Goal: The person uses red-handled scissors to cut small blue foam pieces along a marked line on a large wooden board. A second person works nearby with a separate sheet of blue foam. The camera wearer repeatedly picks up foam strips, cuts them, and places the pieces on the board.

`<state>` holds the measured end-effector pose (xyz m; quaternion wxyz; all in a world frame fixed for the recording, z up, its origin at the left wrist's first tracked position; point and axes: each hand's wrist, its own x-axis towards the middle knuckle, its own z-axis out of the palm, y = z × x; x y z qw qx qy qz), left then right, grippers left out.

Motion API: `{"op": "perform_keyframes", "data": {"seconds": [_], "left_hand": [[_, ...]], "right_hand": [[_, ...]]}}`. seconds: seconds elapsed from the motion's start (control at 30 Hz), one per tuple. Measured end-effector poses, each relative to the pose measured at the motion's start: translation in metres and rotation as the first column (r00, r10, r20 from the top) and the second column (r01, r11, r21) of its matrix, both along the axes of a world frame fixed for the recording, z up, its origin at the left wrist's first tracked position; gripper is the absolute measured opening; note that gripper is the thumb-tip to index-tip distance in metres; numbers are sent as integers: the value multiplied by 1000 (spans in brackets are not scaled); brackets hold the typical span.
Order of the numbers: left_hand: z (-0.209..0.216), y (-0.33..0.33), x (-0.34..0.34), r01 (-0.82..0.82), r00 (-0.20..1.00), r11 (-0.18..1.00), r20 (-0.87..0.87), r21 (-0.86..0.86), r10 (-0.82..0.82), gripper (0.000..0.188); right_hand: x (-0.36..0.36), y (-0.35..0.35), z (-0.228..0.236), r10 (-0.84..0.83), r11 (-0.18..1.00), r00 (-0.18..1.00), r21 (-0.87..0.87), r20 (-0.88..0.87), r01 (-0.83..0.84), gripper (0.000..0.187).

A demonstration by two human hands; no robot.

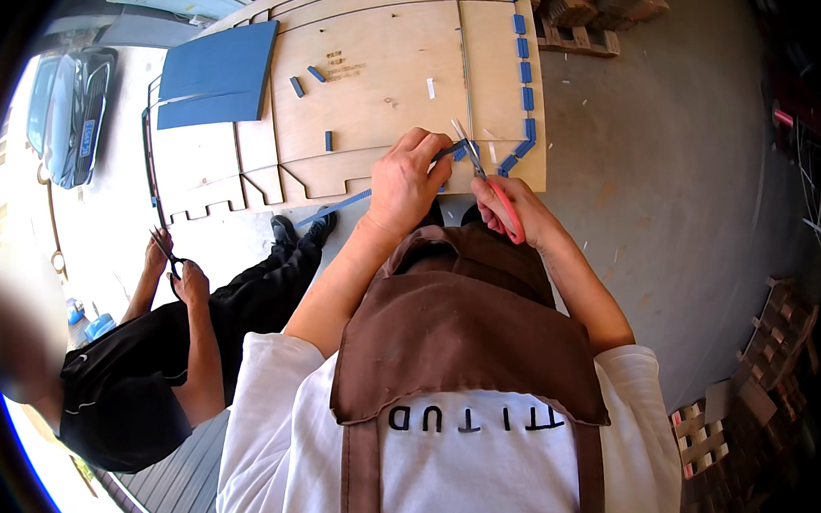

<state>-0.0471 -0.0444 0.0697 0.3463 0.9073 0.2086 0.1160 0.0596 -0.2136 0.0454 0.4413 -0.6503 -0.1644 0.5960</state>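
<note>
My left hand [404, 183] pinches a long, thin blue strip [340, 205], probably foam. One end sticks out to the right past my fingertips, and the rest trails down to the left below the board's near edge. In my right hand [524, 208] is a pair of scissors with red handles [509, 215], its blades apart and pointing away from me, at the strip's free end. Both hands are over the near right part of a flat wooden board [363, 95] with dark lines set in it. Short blue pieces [525, 73] line the board's right side along one of these lines.
A blue sheet [216, 76] lies at the board's far left, and several loose blue pieces [329, 141] lie mid-board. To my left, a person in black [146, 385] holds black-handled scissors [175, 261]. Wooden pallets [585, 41] stand at far right; a dark car [82, 117] is at far left.
</note>
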Motion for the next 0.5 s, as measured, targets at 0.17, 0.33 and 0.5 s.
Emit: {"op": "perform_keyframes", "data": {"seconds": [0.17, 0.33, 0.5], "left_hand": [[3, -4, 10, 62, 998, 998, 14, 24, -62, 12], [4, -13, 28, 67, 998, 973, 23, -223, -63, 14], [10, -5, 48, -13, 1000, 563, -2, -827, 20, 16]], "right_hand": [[1, -11, 0, -52, 999, 996, 12, 69, 51, 60], [6, -35, 4, -204, 979, 978, -8, 33, 205, 57], [26, -52, 16, -66, 997, 857, 2, 510, 75, 51]]}}
